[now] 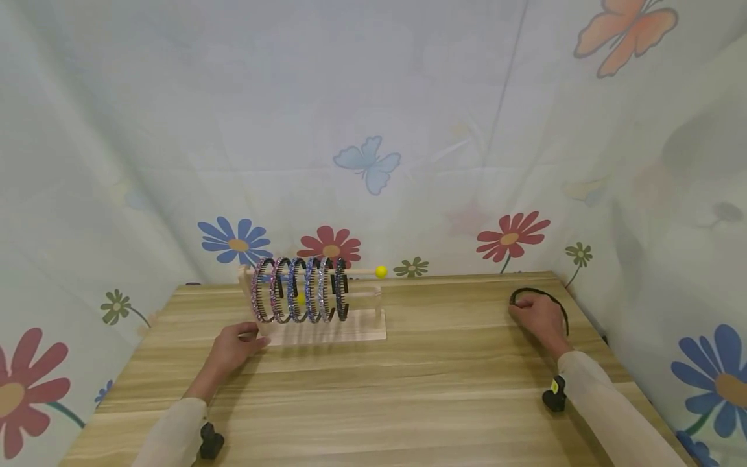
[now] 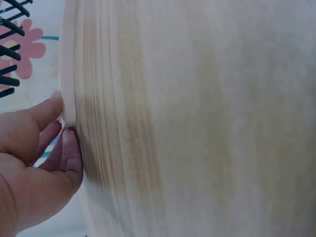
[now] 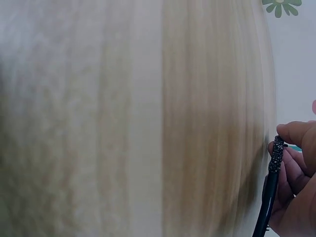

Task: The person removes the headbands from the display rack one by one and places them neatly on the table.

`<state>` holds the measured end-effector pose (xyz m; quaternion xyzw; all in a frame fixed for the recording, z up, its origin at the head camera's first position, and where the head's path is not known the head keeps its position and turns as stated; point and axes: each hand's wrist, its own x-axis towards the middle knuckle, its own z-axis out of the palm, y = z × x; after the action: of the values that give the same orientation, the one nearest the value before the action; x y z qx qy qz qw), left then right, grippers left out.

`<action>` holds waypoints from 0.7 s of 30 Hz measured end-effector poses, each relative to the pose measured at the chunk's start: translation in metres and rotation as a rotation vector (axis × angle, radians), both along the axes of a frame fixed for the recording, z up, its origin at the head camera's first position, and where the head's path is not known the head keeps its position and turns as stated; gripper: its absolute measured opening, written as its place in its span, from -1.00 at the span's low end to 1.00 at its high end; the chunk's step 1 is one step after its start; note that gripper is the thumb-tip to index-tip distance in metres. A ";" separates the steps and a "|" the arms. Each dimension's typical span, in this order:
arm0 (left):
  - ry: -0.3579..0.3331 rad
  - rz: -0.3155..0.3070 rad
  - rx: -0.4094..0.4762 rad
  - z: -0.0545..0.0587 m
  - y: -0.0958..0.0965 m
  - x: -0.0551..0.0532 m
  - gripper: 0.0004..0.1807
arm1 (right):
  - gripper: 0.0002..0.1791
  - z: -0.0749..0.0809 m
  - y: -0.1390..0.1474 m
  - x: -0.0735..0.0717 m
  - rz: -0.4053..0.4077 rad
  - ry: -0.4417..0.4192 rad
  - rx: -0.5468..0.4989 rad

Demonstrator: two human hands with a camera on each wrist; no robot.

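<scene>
My left hand [image 1: 230, 350] is at the front left corner of a pale wooden headband rack [image 1: 356, 334]. In the left wrist view its thumb and fingers pinch the corner of the rack's base [image 2: 68, 94]. Several glittery toothed headbands hang in a row on the rack's upper rod, from pink and purple through blue and silver [image 1: 321, 292] to black [image 1: 340, 292]. At the table's right side my right hand [image 1: 539, 318] pinches another black headband [image 3: 269, 192]. That band has a dark sparkly covering near the pinched end; part of it is hidden behind the fingers.
A yellow ball [image 1: 381, 272] caps the upper rod's right end, and another yellow ball [image 1: 301, 299] shows behind the headbands. The wood-grain table [image 1: 420, 395] stands against a hanging cloth [image 1: 443, 194] printed with flowers and butterflies.
</scene>
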<state>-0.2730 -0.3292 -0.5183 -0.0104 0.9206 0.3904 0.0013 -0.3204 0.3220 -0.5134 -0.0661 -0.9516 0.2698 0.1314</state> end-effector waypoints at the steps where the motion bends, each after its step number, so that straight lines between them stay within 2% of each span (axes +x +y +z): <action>1: 0.000 0.000 -0.002 0.000 0.000 0.000 -0.42 | -0.71 0.000 0.000 0.000 -0.001 0.003 0.001; 9: 0.004 -0.001 -0.006 0.000 0.000 0.000 -0.43 | -0.63 0.001 0.001 -0.002 -0.040 -0.019 -0.030; 11: 0.005 -0.002 -0.007 0.000 0.000 -0.001 -0.43 | -0.62 0.004 0.002 -0.002 -0.037 0.001 -0.046; 17: 0.002 -0.001 -0.010 -0.002 -0.001 -0.001 -0.44 | -0.62 0.018 -0.002 0.003 0.024 0.108 -0.104; 21: 0.002 -0.002 -0.009 0.000 -0.001 0.000 -0.44 | -0.52 0.031 -0.009 0.006 0.064 0.103 -0.162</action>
<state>-0.2729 -0.3297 -0.5186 -0.0088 0.9223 0.3864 0.0005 -0.3147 0.3126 -0.4827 -0.0319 -0.9203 0.3529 0.1658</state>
